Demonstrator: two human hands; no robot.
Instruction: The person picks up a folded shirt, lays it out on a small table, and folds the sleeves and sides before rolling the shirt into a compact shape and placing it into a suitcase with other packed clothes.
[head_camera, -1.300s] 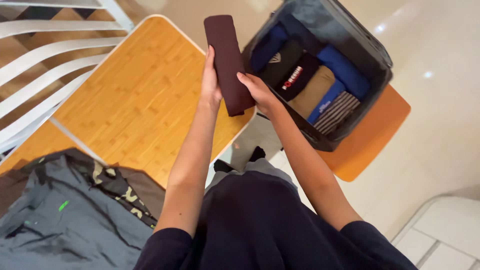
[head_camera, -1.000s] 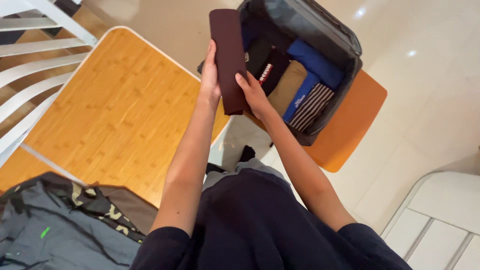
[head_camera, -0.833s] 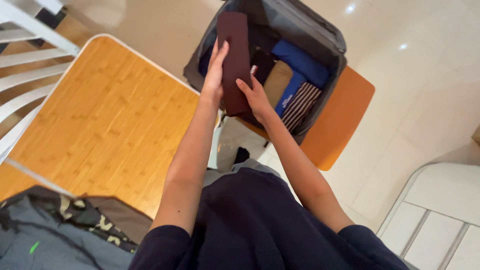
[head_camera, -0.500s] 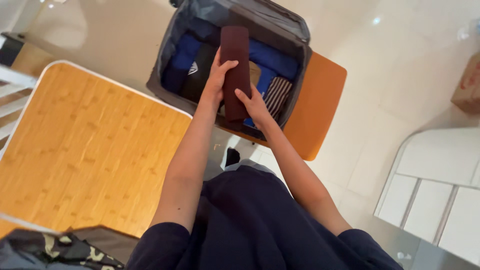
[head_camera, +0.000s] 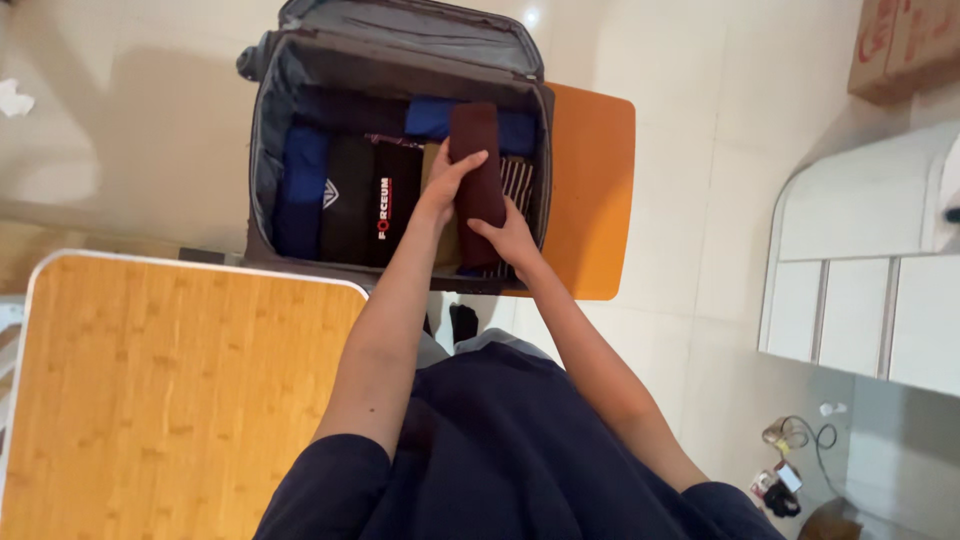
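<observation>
I hold a folded dark maroon garment (head_camera: 478, 160) with both hands over the right part of an open grey suitcase (head_camera: 268, 120). My left hand (head_camera: 446, 186) grips its left edge, and my right hand (head_camera: 507, 232) holds its near end. Inside the suitcase lie rolled clothes: a blue one (head_camera: 303, 190) at the left, black ones (head_camera: 375, 200) in the middle, another blue one (head_camera: 430, 117) at the back and a striped one (head_camera: 518, 176) under the maroon garment.
The suitcase rests on an orange board (head_camera: 590, 190) above a pale tiled floor. A wooden table (head_camera: 170, 390) with a white rim is at lower left. White furniture (head_camera: 870, 250) stands at right, a cardboard box (head_camera: 905, 40) at top right, cables (head_camera: 790, 470) at lower right.
Both hands carried the maroon garment from above the table's edge over into the suitcase. My view swung right, so the grey clothes on the table left the picture.
</observation>
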